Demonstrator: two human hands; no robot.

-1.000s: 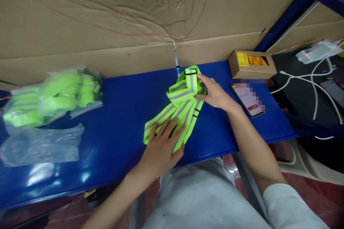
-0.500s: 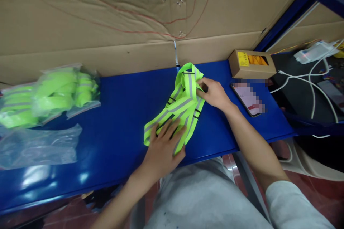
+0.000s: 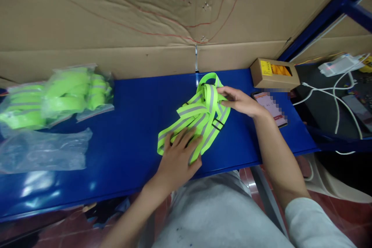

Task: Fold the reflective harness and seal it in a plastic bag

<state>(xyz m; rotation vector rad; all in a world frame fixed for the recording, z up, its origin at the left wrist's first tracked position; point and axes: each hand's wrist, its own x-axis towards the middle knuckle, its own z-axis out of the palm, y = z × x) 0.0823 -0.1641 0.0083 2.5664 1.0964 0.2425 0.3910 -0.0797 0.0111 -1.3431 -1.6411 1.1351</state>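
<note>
A neon-yellow reflective strap vest point(image 3: 200, 118) with grey stripes and black buckles lies loosely bunched on the blue table point(image 3: 133, 124). My left hand point(image 3: 178, 157) rests flat on its near end, fingers spread and pressing the straps down. At the far right side of the bundle, my right hand point(image 3: 241, 101) grips a folded strap between thumb and fingers; part of that hold is hidden. A strap loop stands up at the far end, and a black buckle shows below my right hand.
Clear bags of folded neon straps point(image 3: 68, 93) lie at the left, with a flat clear plastic bag point(image 3: 48, 151) before them. On the right are a phone point(image 3: 270, 108) and a cardboard box point(image 3: 274, 75) with orange contents. White cables point(image 3: 328, 83) trail farther right.
My right hand has shifted slightly on the straps, its fingers now more outstretched. The upper straps are folded differently, and a buckle shows more fully. My left hand stays put; the view has shifted slightly.
</note>
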